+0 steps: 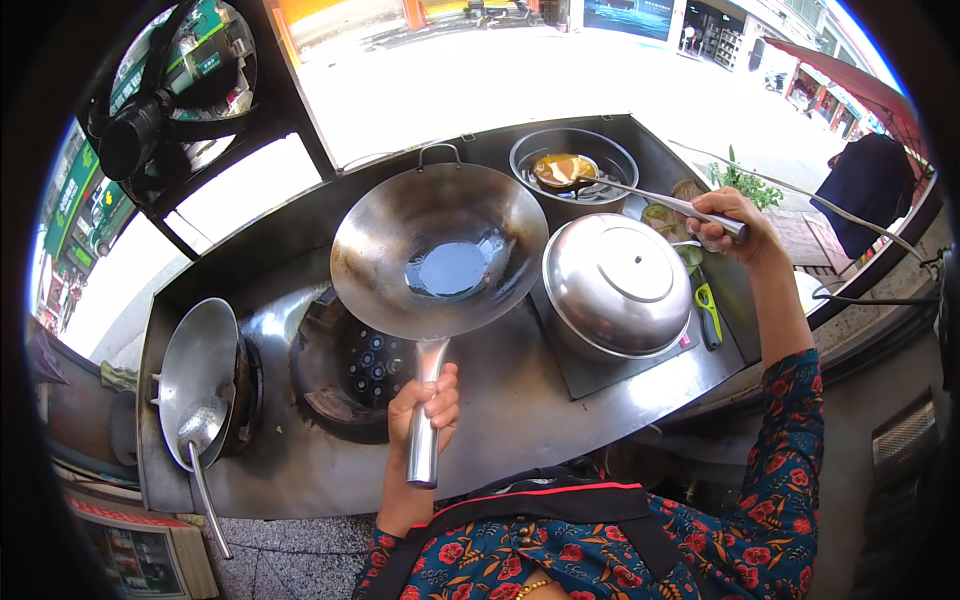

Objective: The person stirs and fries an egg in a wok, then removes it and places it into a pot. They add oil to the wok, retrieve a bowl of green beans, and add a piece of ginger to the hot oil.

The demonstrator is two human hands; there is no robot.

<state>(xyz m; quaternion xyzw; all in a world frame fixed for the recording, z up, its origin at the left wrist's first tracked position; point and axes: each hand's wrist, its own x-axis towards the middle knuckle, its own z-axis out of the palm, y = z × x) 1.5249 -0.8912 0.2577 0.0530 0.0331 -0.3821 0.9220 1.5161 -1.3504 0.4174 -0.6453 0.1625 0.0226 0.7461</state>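
My left hand [426,409] grips the metal handle of a steel wok [390,217], which is raised beside and partly over the round stove burner [345,375]. A shallow pool of liquid [450,266] shines in the wok's bottom. In my right hand [731,225] is the long handle of a ladle [667,199]. Its bowl, full of amber liquid [562,169], is over or in the deep metal pot [634,169], where more dark liquid shows. How far the ladle's bowl dips into the pot's liquid I cannot tell.
A domed steel lid [600,277] covers a pot right of the wok. Behind it lie a green-yellow peeler [707,315] and small jars. At left, a second wok [187,367] holds a perforated skimmer [202,420], its handle jutting past the counter's front edge. A fan [142,135] hangs upper left.
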